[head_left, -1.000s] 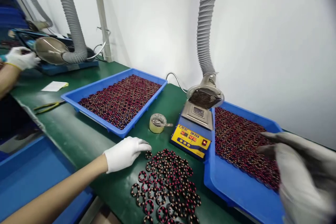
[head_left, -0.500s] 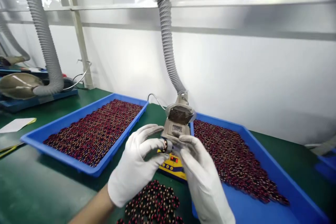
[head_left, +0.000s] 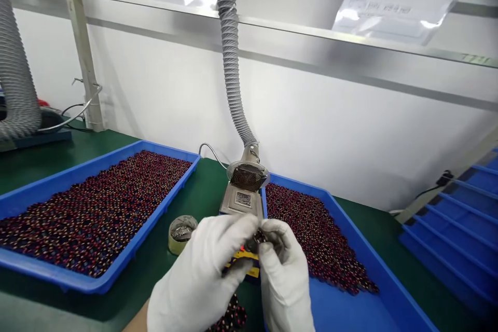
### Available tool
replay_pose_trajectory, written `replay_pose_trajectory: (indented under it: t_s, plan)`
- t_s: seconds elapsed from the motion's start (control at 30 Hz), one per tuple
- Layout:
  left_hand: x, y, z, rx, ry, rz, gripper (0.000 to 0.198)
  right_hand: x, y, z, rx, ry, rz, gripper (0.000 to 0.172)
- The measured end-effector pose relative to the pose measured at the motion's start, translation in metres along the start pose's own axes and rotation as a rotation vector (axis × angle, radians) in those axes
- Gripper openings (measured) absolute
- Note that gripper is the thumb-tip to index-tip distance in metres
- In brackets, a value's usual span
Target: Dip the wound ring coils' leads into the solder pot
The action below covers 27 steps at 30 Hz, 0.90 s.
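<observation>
Both my hands wear white gloves and meet over the front of a small heated machine with a metal top plate [head_left: 243, 199]. My right hand [head_left: 284, 270] pinches a small dark ring-shaped part [head_left: 259, 237] between thumb and fingertips. From the other side, the curled fingers of my left hand [head_left: 202, 272] close on the same part, their tips partly hiding it. Below the gloves lies a pile of similar dark ring parts with red and copper-coloured spots [head_left: 231, 316]. Behind my hands, the machine's yellow front panel [head_left: 252, 272] is mostly covered.
Blue trays full of ring parts stand at left [head_left: 116, 270] and right [head_left: 389, 275]. A round tin [head_left: 177, 241] sits beside my left hand. A grey extraction hose [head_left: 233, 62] ends in a hood [head_left: 248, 174] above the machine. Blue racks [head_left: 451, 238] stand far right.
The view has shifted to the right, and the tin has come into sight. My hands have drawn closer together around the ring part, and my right fingers now pinch it.
</observation>
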<state>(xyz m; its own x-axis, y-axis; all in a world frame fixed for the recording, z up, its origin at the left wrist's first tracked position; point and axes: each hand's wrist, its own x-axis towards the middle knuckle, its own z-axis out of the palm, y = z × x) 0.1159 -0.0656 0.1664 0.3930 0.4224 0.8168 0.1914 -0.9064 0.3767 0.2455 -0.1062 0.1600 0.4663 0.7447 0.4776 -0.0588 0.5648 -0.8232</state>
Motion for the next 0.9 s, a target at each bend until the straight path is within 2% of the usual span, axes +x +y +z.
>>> replay_pose_trajectory:
  t_s: [0.1, 0.17, 0.27, 0.33, 0.4, 0.47, 0.57, 0.67, 0.77, 0.83, 0.9]
  plan:
    - [0.005, -0.001, -0.001, 0.062, 0.013, 0.069, 0.028, 0.001, 0.005, 0.0, -0.248, 0.026, -0.078, 0.021]
    - [0.006, -0.003, -0.001, 0.001, 0.025, 0.042, 0.018, 0.001, 0.003, -0.002, -0.277, -0.021, -0.106, 0.025]
    - [0.008, -0.005, -0.004, -0.168, -0.003, -0.078, 0.019, 0.004, -0.005, -0.009, -0.162, -0.223, -0.087, 0.031]
    - [0.009, -0.005, -0.007, -0.259, -0.019, -0.141, 0.021, 0.005, -0.01, -0.016, -0.141, -0.325, -0.055, 0.026]
    - [0.01, -0.004, -0.009, -0.323, -0.063, -0.147, 0.021, 0.005, -0.013, -0.021, -0.179, -0.353, -0.052, 0.016]
    - [0.01, -0.003, -0.009, -0.343, -0.1, -0.122, 0.019, 0.003, -0.012, -0.022, -0.215, -0.352, -0.085, 0.012]
    - [0.01, -0.002, -0.007, -0.27, -0.074, 0.001, 0.017, 0.001, -0.008, -0.016, -0.157, -0.29, -0.106, 0.005]
    - [0.008, -0.001, -0.005, -0.123, -0.011, 0.125, 0.022, 0.0, -0.006, -0.005, 0.08, -0.146, 0.037, 0.02]
    - [0.006, 0.0, -0.005, -0.039, 0.02, 0.123, 0.02, 0.001, -0.007, -0.001, 0.277, -0.045, 0.162, 0.024]
    - [0.005, 0.0, -0.004, -0.032, 0.03, 0.103, 0.019, 0.001, -0.008, -0.004, 0.232, -0.028, 0.158, 0.021]
    - [0.005, -0.001, -0.004, -0.036, 0.058, 0.095, 0.02, 0.0, -0.008, -0.007, 0.116, -0.095, 0.171, 0.019]
